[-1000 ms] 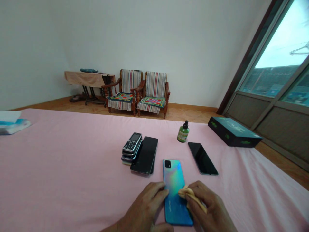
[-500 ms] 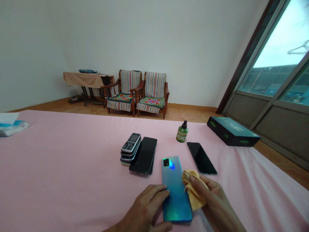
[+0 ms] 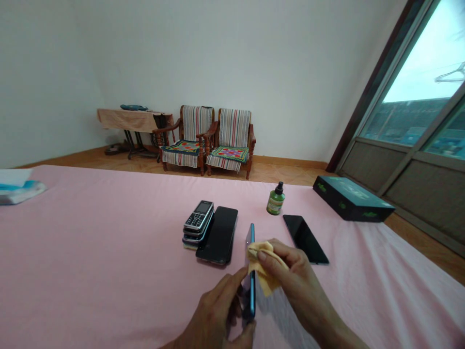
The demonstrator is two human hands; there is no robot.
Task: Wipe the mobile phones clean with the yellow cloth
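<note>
A blue smartphone [image 3: 252, 296] stands on its long edge, its thin side facing up. My left hand [image 3: 218, 308] grips it from the left, near its lower half. In my right hand [image 3: 296, 274] a yellow cloth [image 3: 267, 278] is pinched and pressed against the phone's upper side edge. Left of the phone, a black smartphone [image 3: 219, 235] lies beside a stack of phones topped by a silver keypad phone [image 3: 199, 215]. Another dark smartphone [image 3: 305, 238] lies flat to the right, beyond my right hand.
A green spray bottle [image 3: 275, 199] stands behind the phones. A black box [image 3: 352, 198] lies at the right edge of the pink-covered surface [image 3: 109, 242]. A tissue pack [image 3: 18, 188] sits far left. Two wooden chairs [image 3: 228, 140] stand against the back wall.
The blue phone has been turned from lying back-up onto its long edge. My right hand has moved left and up with the cloth, onto the phone's side.
</note>
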